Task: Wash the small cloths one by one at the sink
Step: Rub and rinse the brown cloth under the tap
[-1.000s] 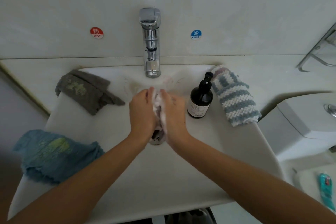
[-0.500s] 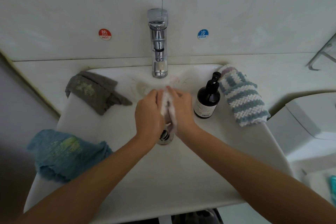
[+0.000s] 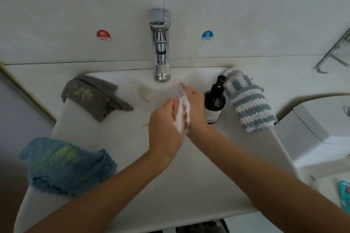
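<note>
Soapy cloth: a small white lathered cloth sits sandwiched between the two hands, over the middle of the sink basin. The left hand presses its palm and curled fingers against one side; the right hand presses against the other, fingers extended toward the faucet. Both hands are closed together on the cloth, with foam showing along the seam between them.

Procedure for the current step, as judged from this position:
- Rub palm against palm with firm pressure, working lather through the whole cloth.
- Keep the cloth low over the basin so foam falls inside it.
- Turn or refold the cloth so each face is scrubbed.
- Rinse under the faucet afterward; no water stream is visible now.

Surroundings:
- Just to the right of the right hand stands a dark pump soap bottle. It is near enough to be knocked by a wide rubbing stroke.
- Beyond the bottle lies a blue-and-white striped cloth.
- To the left of the left hand, a grey cloth with a pale stain lies on the rim.
- Nearer the person on the left, a blue cloth with a yellow-green stain drapes over the rim.

These three cloths appear to await washing.
</note>
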`<state>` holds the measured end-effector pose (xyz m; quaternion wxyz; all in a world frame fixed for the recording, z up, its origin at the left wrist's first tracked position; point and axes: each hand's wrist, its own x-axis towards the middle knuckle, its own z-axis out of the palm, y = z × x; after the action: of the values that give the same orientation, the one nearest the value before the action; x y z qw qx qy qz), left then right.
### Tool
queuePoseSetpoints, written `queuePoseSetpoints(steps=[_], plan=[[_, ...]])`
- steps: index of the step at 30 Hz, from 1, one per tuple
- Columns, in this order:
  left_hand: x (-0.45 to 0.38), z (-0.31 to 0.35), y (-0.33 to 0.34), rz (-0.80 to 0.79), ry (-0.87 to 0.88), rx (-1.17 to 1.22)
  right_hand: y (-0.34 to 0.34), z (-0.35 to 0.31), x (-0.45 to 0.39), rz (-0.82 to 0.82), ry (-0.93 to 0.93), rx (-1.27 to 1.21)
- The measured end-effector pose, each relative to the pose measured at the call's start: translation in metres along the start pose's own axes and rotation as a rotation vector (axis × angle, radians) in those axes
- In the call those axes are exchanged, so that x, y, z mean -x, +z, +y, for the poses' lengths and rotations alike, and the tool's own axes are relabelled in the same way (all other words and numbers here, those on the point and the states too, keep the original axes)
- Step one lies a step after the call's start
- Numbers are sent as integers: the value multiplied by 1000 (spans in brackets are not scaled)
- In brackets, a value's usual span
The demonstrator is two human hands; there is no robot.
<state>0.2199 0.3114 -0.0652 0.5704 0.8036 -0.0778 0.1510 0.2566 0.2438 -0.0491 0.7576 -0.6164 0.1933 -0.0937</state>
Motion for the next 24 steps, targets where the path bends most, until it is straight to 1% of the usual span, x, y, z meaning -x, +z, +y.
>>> queuePoseSetpoints(steps=[2, 6, 8, 10, 12, 14, 17, 18, 21, 23, 24], plan=[[-10, -2, 0, 34, 17, -58, -1, 4, 10, -20, 29, -4], [-27, -21, -12, 79, -84, -91, 0, 13, 34, -160, -76, 101], [-18, -16, -12, 83, -50, -92, 5, 7, 25, -117, -70, 47], [-7, -5, -8, 58, -11, -39, 6, -2, 12, -52, -74, -18], [-7, -3, -5, 41, 11, -41, 4, 1, 11, -43, -45, -6], [-18, -11, -6, 46, -3, -87, 0, 10, 20, -63, -10, 7], [-25, -16, -11, 49, -54, -76, 1, 15, 28, -96, -76, 71], [-22, -13, -10, 50, -62, -71, 0, 14, 23, -89, -91, 56], [-5, 5, -1, 38, -10, -51, -3, 1, 2, -38, -131, 46], [-6, 9, 2, 24, 27, -75, -5, 2, 2, -32, -130, 44], [-10, 7, 1, 24, 25, -100, -6, 3, 8, -35, -139, 82]])
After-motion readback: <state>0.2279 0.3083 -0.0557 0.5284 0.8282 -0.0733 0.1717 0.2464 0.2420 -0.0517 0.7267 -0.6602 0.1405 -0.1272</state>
